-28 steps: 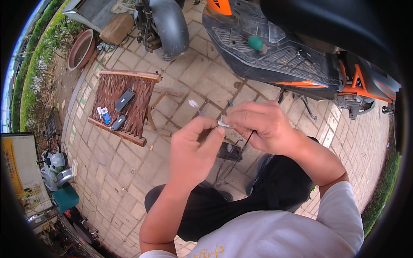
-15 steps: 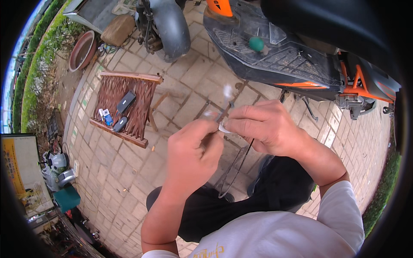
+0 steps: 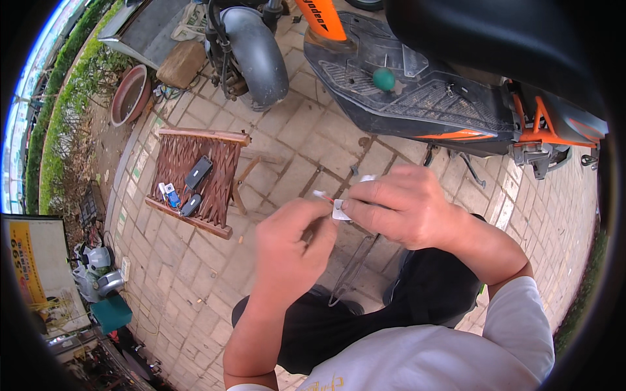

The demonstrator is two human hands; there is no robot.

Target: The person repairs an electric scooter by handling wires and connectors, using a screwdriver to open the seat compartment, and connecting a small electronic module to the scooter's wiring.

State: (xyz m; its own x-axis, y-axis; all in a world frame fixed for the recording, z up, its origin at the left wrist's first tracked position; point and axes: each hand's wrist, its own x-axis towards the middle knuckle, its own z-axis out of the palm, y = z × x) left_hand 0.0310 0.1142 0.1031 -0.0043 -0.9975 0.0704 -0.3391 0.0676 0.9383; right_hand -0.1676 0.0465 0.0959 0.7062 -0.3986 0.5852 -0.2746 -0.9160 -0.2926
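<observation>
My left hand [image 3: 293, 244] and my right hand [image 3: 401, 207] meet in front of my knees, fingertips pinched close together. Between them is a small white tag [image 3: 339, 210], gripped by my right thumb and forefinger; my left fingertips press at its left edge. A thin red wire ending in a white connector [image 3: 319, 194] sticks out beyond the tag. Another small white piece [image 3: 368, 178] shows behind my right fingers. Fingers hide how the wire and tag are joined. Below the hands, a thin dark loop [image 3: 349, 270] hangs or stands near my feet; which, I cannot tell.
A slatted brown folding stool [image 3: 222, 168] at left holds a black box [image 3: 198, 173], a black fob [image 3: 191, 206] and a small blue-and-white item [image 3: 172, 195]. An orange-and-black scooter [image 3: 417, 104] stands ahead, a green ball [image 3: 384, 79] on its footboard. Nearby is a wheel [image 3: 254, 58].
The tag has turned its flat side into view, and the red wire and connector show more clearly. My right fingers have shifted slightly. The surroundings sit lower in the picture.
</observation>
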